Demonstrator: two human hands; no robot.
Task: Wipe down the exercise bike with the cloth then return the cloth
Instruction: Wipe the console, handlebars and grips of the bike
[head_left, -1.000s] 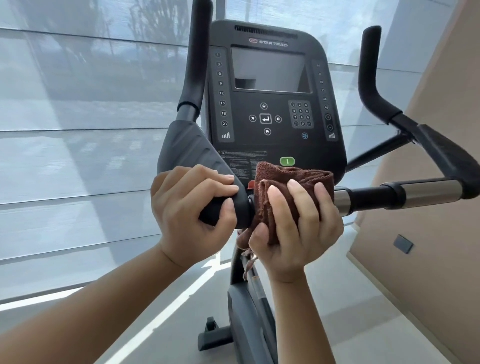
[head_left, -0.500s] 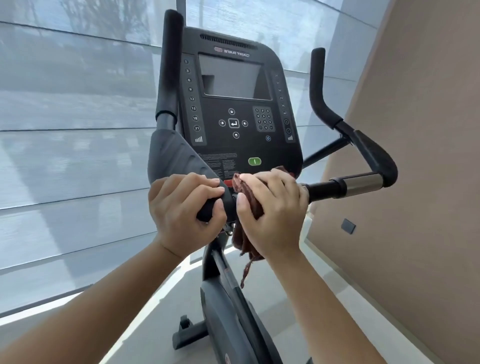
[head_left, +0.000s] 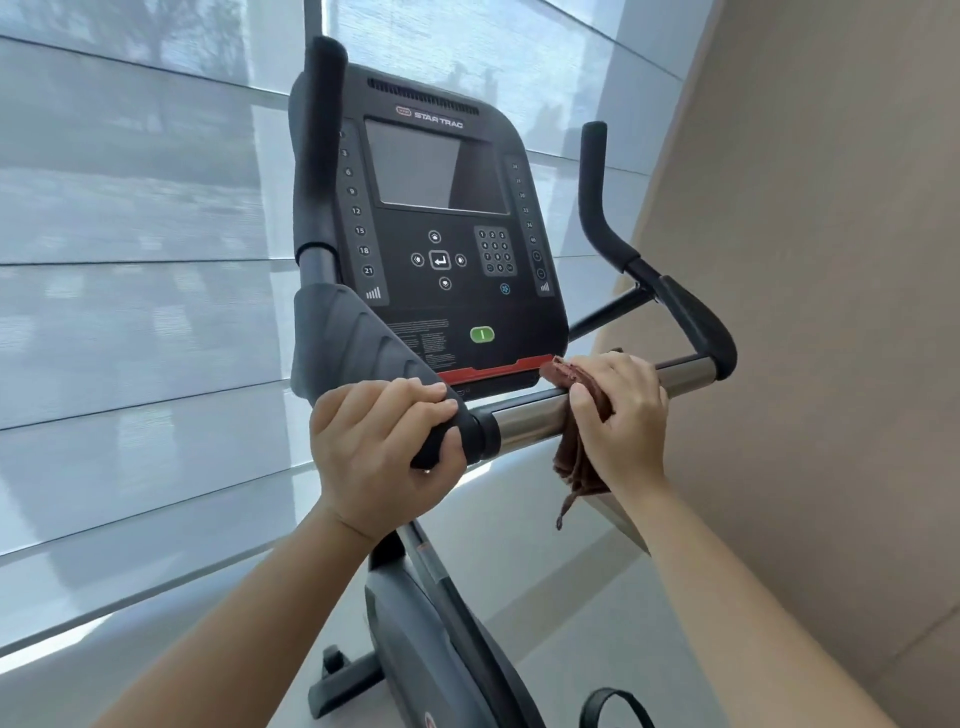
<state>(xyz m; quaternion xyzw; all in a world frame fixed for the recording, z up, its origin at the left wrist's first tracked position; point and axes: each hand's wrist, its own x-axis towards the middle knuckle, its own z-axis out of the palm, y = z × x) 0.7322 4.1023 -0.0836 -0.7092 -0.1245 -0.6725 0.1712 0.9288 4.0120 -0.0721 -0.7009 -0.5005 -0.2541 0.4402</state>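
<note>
While I stand behind the black upright exercise bike (head_left: 415, 623), its frame rises from the lower edge of the view to the handlebars, with pale window blinds (head_left: 130, 234) to the left and a beige wall (head_left: 831, 312) to the right. At the top of the frame sits the black rounded console (head_left: 436, 234), marked STAR TRAC, with a dark screen, a number keypad and a green button near its bottom edge. Two black foam-covered uprights flank the console, one at each side edge. Below the console's bottom edge runs the horizontal handlebar, a polished steel tube (head_left: 530, 421) with black grips at its ends.

My left hand (head_left: 384, 447) is wrapped closed around the black grip at the left end of the tube, fingers over the top and thumb underneath. My right hand (head_left: 623, 410) is clenched around the right half of the tube, pressing the dark brown terry cloth (head_left: 576, 447) against the steel. That cloth is folded over the tube under my palm; one edge protrudes above the fingers next to the console's red trim strip (head_left: 493, 370), and the rest hangs below the tube, ending in a thin loose cord.
</note>
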